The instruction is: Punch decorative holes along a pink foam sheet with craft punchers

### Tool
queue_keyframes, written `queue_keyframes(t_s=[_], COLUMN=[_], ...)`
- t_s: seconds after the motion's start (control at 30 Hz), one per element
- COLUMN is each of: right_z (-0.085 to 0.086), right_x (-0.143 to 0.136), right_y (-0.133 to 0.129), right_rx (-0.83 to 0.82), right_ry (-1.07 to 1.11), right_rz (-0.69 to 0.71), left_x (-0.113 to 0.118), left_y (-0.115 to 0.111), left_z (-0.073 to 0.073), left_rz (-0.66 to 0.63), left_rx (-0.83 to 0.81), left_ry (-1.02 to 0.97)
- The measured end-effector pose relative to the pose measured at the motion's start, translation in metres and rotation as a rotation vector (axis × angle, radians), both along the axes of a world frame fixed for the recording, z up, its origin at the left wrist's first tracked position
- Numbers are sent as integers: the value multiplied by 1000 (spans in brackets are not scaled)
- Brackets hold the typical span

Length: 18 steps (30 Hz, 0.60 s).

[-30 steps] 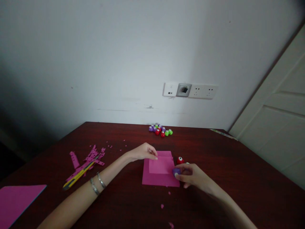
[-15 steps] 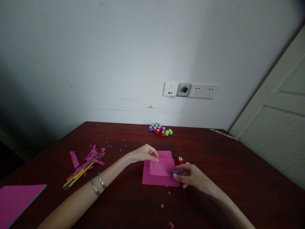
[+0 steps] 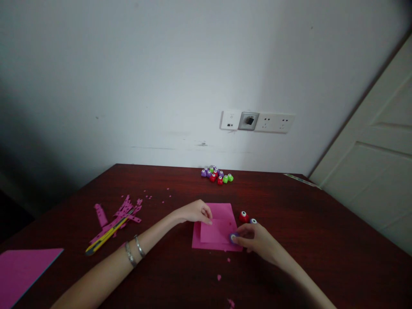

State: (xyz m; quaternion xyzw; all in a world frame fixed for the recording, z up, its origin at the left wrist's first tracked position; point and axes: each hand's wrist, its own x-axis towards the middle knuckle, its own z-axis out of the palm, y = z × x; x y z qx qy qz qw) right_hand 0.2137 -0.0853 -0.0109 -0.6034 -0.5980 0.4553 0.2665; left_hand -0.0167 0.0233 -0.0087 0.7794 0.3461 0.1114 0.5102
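Between both hands is a small pink sheet of paper, lying over a larger pink sheet. My left hand pinches the small sheet at its upper left corner. A purple craft punch is gripped in my right hand, at the small sheet's right edge. Whether the paper sits inside the punch's slot, I cannot tell. Just beyond my right hand stand a red punch and another punch, partly hidden by the fingers.
Several coloured punches cluster near the wall. At left, a yellow utility knife lies among punched pink strips. A pink sheet stack lies at the near left. Pink scraps dot the tabletop. Sockets are on the wall.
Both hands have shifted slightly toward me with the small sheet and the purple punch. The punch has tilted, showing more of its round white button.
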Motion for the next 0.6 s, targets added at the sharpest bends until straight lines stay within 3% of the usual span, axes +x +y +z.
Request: queue_keyframes(t_s=[0.27,0.4,0.47,0.6], right_z=[12,10,7,2], right_x=[3,4,5,6], right_y=[-1,0,1,2], right_rx=[-36,-60,-66,-59], right_ry=[-77,-42,-37,-7], right_rz=[70,86,85,40], left_x=[6,8,10,14], left_y=[-17,-26,-31,-39], left_z=[14,25,29,28], left_rz=[-98,-120,-234,-500], left_rx=[304,580,666,591], left_ry=[235,322,300,260])
